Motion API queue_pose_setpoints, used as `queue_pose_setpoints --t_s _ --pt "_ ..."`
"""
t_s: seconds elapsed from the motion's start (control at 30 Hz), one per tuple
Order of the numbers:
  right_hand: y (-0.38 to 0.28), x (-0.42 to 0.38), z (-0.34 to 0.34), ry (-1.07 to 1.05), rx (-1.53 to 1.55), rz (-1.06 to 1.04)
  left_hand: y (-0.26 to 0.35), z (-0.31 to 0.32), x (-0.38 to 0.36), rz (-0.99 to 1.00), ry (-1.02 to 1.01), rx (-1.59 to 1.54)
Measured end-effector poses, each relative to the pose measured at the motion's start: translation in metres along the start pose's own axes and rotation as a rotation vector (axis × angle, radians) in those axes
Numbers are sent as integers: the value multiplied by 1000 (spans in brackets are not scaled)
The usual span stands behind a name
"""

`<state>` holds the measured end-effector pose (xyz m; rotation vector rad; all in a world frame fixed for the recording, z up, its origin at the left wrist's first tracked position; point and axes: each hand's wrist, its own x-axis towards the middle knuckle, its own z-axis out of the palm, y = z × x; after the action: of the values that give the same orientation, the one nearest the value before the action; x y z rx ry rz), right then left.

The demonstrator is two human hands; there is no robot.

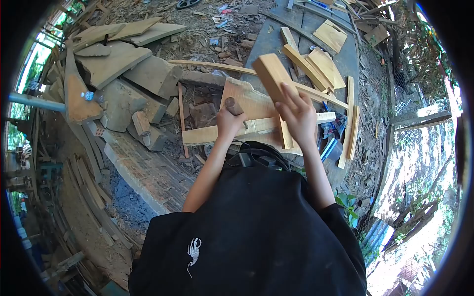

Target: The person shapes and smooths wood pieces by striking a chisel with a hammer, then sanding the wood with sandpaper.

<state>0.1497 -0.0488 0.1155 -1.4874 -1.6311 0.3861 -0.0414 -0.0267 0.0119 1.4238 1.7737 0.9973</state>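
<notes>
My left hand (230, 123) is closed around the round wooden handle of a chisel (231, 104), whose narrow metal end points down at a pale plank (212, 133). Gripped in my right hand (298, 116) is a thick wooden block (270, 74), raised above the plank to the right of the chisel, its squared end tilted up and away from me. The plank runs crosswise in front of my body. Behind it lies a wider wooden board (242, 93) with an uneven edge.
Large rough slabs (116, 64) are heaped on the left. A dark tabletop (261, 42) at the back right carries cut wood pieces (331, 37) and strips. Beside my right forearm stands a small container (332, 149) with tools. Wire fencing (410, 118) borders the right side.
</notes>
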Motion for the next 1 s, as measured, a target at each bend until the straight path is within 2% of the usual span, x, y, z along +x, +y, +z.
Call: queue_pose_setpoints --t_s 0.17,0.23,0.27,0.37,0.47,0.6,0.83,0.97,1.0 --pt "83 -18 31 -33 -181 275 -6 -12 -2 -25 64 -63" --pt "105 -28 46 -140 -211 411 -18 -16 3 -53 55 -144" --pt "115 -34 53 -136 -249 350 -40 -12 10 -69 39 -161" --pt "140 -53 75 -195 -375 244 -48 -24 10 -154 -10 -436" --pt "147 -66 86 -115 -606 5 -61 -43 10 -282 -51 -562" --pt "150 -70 86 -56 -506 -21 -83 -70 5 -531 -183 -617" --pt "148 -69 85 -57 -492 -23 -141 -85 -8 -784 -283 -770" --pt "148 -69 84 -71 -483 -16 -168 -81 -29 -889 -200 -865" --pt "148 -69 83 -70 -482 -12 -163 -78 -37 -859 -170 -899"
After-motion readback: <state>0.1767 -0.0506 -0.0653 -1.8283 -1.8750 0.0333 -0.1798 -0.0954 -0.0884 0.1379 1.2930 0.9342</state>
